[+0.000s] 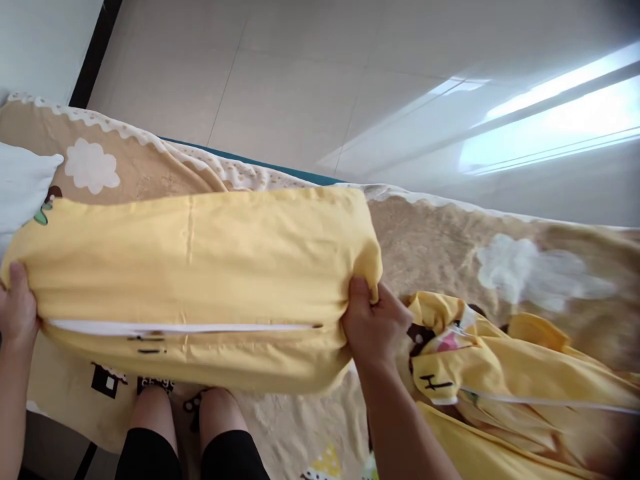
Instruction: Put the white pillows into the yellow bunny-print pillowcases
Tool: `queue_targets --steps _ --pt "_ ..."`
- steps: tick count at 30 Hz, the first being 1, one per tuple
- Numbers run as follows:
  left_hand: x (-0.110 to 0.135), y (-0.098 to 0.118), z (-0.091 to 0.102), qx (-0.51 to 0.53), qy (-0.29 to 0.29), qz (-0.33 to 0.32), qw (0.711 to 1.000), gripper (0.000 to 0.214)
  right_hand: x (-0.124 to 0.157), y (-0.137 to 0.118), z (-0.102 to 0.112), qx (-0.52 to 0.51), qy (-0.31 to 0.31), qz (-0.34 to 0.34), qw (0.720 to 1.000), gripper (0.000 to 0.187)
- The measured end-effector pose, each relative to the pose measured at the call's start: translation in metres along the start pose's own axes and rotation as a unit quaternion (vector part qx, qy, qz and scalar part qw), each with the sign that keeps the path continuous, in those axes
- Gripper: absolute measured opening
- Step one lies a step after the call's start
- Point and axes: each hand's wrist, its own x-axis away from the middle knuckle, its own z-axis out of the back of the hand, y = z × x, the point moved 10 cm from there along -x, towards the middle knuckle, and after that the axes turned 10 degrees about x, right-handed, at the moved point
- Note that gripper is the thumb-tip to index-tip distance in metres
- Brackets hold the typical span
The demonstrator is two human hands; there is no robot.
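A long yellow pillow (pixel 250 260) is held up in front of me, its side with a white zipper strip (pixel 190 328) facing me. My left hand (pixel 17 307) is closed on its left end, thumb on top, and is partly cut off by the picture's edge. At the other end, my right hand (pixel 375 320) pinches the fabric near the corner, which bunches up there. Rumpled yellow printed fabric (pixel 530 367) with a pale zipper line lies on the bed just beyond my right forearm.
A tan fleece blanket (pixel 420 247) with white cloud prints covers the bed. The corner of a white pillow (pixel 25 180) shows at the left. Past the bed's far edge lies a grey tiled floor (pixel 290 87) with bright window reflections. My knees (pixel 220 410) are below.
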Motion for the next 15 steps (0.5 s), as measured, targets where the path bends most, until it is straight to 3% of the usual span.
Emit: queue_targets --steps 3,5,7,9,11,13,15 --pt "-0.013 0.07 -0.047 -0.069 -0.005 -0.096 0.993 0.067 -0.032 -0.02 -0.01 0.086 -0.005 -0.001 0.996 0.046" --pt "0.0 0.123 -0.1 -0.06 -0.068 -0.214 0.973 0.066 -0.042 -0.051 -0.02 0.101 0.028 0.044 0.993 0.055" --pt "0.023 0.15 -0.156 -0.037 -0.142 -0.279 0.949 0.063 -0.043 -0.086 -0.043 0.082 0.04 0.126 0.988 0.06" --pt "0.041 0.14 -0.21 -0.044 -0.209 -0.249 0.945 0.06 -0.041 -0.103 -0.079 0.075 0.012 0.158 0.985 0.06" --pt "0.054 0.106 -0.25 -0.066 -0.237 -0.187 0.951 0.058 -0.041 -0.098 -0.115 0.079 -0.008 0.139 0.987 0.061" --pt "0.062 0.075 -0.271 -0.081 -0.221 -0.164 0.958 0.058 -0.042 -0.087 -0.139 0.083 0.011 0.126 0.989 0.063" --pt "0.067 0.055 -0.28 -0.089 -0.184 -0.173 0.963 0.059 -0.042 -0.077 -0.15 0.088 0.051 0.126 0.987 0.063"
